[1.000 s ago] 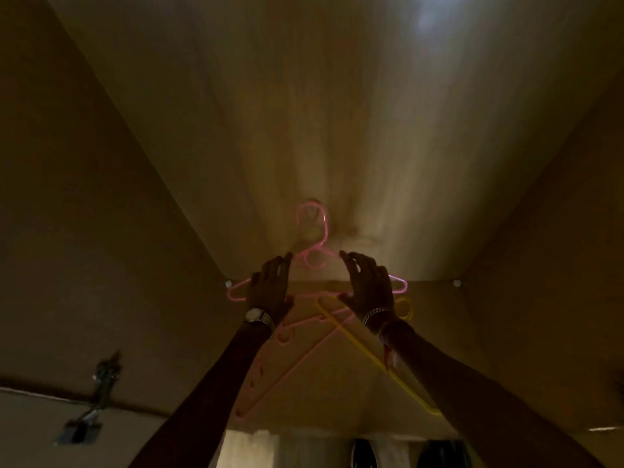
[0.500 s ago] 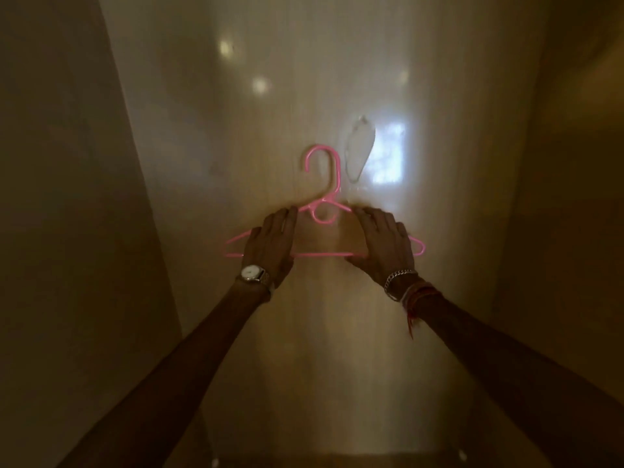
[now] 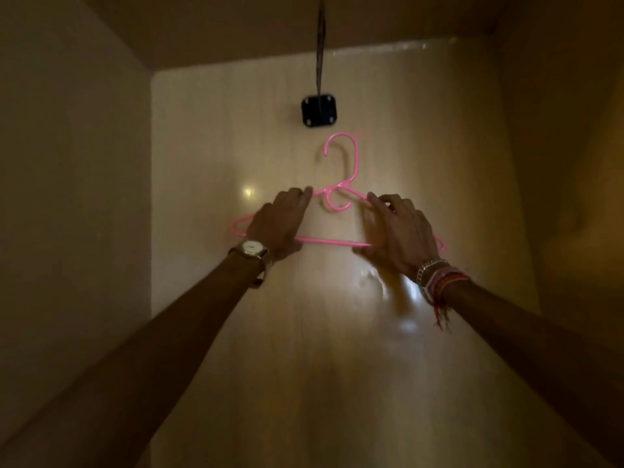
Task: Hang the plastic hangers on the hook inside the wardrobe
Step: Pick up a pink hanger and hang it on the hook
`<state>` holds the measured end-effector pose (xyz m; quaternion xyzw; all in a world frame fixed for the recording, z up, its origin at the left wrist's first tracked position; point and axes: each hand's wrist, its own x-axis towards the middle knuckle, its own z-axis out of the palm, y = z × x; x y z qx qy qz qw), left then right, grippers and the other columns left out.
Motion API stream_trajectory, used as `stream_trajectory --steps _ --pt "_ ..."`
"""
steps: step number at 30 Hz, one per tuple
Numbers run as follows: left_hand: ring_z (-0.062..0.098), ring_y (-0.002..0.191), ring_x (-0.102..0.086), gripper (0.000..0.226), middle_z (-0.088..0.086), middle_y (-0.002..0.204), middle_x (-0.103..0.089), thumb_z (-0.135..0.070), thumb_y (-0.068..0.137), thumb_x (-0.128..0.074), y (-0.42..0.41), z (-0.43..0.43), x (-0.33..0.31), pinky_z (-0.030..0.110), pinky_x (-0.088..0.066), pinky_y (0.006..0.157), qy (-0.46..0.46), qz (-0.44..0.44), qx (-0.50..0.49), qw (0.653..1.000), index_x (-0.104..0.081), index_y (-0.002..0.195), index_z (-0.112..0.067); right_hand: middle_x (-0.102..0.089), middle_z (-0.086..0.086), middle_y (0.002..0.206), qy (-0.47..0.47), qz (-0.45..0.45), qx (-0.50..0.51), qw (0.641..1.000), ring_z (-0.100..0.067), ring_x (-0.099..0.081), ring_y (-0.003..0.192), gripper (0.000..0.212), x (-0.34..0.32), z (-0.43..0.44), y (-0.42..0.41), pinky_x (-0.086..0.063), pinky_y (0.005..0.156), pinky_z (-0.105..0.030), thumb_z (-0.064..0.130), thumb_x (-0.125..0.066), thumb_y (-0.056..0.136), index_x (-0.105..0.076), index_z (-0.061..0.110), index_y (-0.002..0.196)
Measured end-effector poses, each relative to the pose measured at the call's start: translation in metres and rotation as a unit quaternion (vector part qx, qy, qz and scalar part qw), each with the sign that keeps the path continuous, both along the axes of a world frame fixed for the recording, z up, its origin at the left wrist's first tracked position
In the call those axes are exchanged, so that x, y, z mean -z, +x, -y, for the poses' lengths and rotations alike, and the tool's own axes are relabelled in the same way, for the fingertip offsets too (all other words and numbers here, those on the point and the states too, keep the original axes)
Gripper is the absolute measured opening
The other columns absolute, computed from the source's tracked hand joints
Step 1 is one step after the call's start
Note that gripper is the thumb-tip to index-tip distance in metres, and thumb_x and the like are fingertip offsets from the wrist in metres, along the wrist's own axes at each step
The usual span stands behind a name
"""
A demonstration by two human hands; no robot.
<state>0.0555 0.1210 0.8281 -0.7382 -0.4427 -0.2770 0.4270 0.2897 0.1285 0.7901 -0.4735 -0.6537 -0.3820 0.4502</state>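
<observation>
I hold a pink plastic hanger (image 3: 341,170) up against the pale back wall of the wardrobe. My left hand (image 3: 278,222), with a watch on the wrist, grips its left shoulder. My right hand (image 3: 396,231), with bracelets on the wrist, grips its right shoulder. A black square hook mount (image 3: 319,111) sits on the back wall just above the hanger's curved top, with a dark rod reaching toward me from it. The hanger's top is below the mount and apart from it.
The wardrobe's left side wall (image 3: 74,197) and right side wall (image 3: 567,197) close in on both sides, and its ceiling (image 3: 304,21) is just above the mount. The interior is dim, with bright glare spots on the back wall.
The view has tilted up, so the black hook mount and the ceiling have come into sight. Both hands still grip the pink hanger; the other hangers seen a second ago are out of view.
</observation>
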Motion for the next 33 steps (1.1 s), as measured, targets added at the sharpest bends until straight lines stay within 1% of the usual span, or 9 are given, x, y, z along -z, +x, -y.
stream_trajectory --steps 4,8,10,16,19,25,29,33 --pt "0.033 0.131 -0.039 0.101 0.017 0.151 -0.031 -0.019 0.078 -0.078 -0.002 -0.006 -0.05 0.046 -0.048 0.098 0.034 -0.022 0.005 0.999 -0.012 0.153 -0.006 -0.046 -0.011 0.139 0.014 0.009 0.006 1.0 -0.031 -0.047 0.118 0.102 -0.048 -0.003 0.004 -0.047 0.089 -0.044 0.063 -0.076 0.064 -0.031 0.02 0.145" --pt "0.031 0.133 -0.038 0.099 0.016 0.152 -0.03 -0.017 0.079 -0.078 -0.004 -0.009 -0.082 0.043 -0.045 0.103 0.051 -0.011 0.003 0.999 -0.012 0.152 -0.008 -0.044 -0.011 0.142 0.029 0.008 0.005 1.0 -0.03 -0.045 0.12 0.103 -0.081 -0.006 -0.002 -0.047 0.091 -0.044 0.063 -0.075 0.066 -0.028 0.019 0.146" --pt "0.03 0.135 -0.036 0.098 0.015 0.153 -0.029 -0.016 0.08 -0.077 -0.007 -0.009 -0.09 0.042 -0.044 0.106 0.05 -0.006 0.004 0.999 -0.012 0.153 -0.009 -0.041 -0.011 0.143 0.019 0.003 -0.004 1.0 -0.029 -0.044 0.12 0.103 -0.089 -0.006 -0.007 -0.047 0.092 -0.043 0.061 -0.076 0.067 -0.026 0.019 0.147" --pt "0.029 0.136 -0.036 0.098 0.014 0.154 -0.029 -0.012 0.079 -0.077 -0.012 -0.003 -0.098 0.042 -0.043 0.107 0.058 -0.01 -0.012 0.998 -0.012 0.153 -0.009 -0.041 -0.011 0.141 -0.002 -0.01 -0.007 1.0 -0.029 -0.044 0.121 0.103 -0.092 -0.005 -0.02 -0.047 0.093 -0.043 0.059 -0.077 0.066 -0.026 0.018 0.146" --pt "0.03 0.134 -0.038 0.099 0.015 0.153 -0.03 -0.011 0.077 -0.078 -0.012 -0.004 -0.097 0.041 -0.044 0.105 0.065 -0.007 -0.014 0.998 -0.013 0.152 -0.009 -0.042 -0.011 0.14 -0.004 -0.02 -0.012 1.0 -0.028 -0.045 0.119 0.102 -0.091 -0.005 -0.02 -0.046 0.093 -0.041 0.057 -0.078 0.065 -0.028 0.019 0.145" --pt "0.028 0.135 -0.038 0.097 0.014 0.155 -0.028 -0.01 0.079 -0.076 -0.013 -0.002 -0.107 0.039 -0.045 0.105 0.074 -0.016 -0.013 0.997 -0.013 0.153 -0.01 -0.042 -0.008 0.14 -0.007 -0.029 -0.006 1.0 -0.026 -0.045 0.119 0.101 -0.098 -0.002 -0.024 -0.045 0.094 -0.04 0.06 -0.076 0.065 -0.028 0.021 0.145" --pt "0.028 0.138 -0.034 0.094 0.014 0.157 -0.025 -0.009 0.082 -0.073 -0.014 0.001 -0.112 0.038 -0.042 0.109 0.075 -0.014 -0.013 0.997 -0.011 0.153 -0.01 -0.043 -0.007 0.138 -0.011 -0.032 -0.003 0.999 -0.025 -0.045 0.117 0.1 -0.1 -0.001 -0.031 -0.045 0.094 -0.039 0.062 -0.074 0.066 -0.029 0.02 0.144" --pt "0.026 0.141 -0.032 0.095 0.012 0.158 -0.025 -0.012 0.082 -0.074 -0.018 0.002 -0.104 0.038 -0.038 0.113 0.068 -0.012 -0.011 0.998 -0.012 0.154 -0.013 -0.043 -0.007 0.137 -0.01 -0.03 -0.012 0.999 -0.024 -0.045 0.117 0.098 -0.089 -0.003 -0.033 -0.043 0.097 -0.039 0.063 -0.073 0.066 -0.029 0.02 0.142"
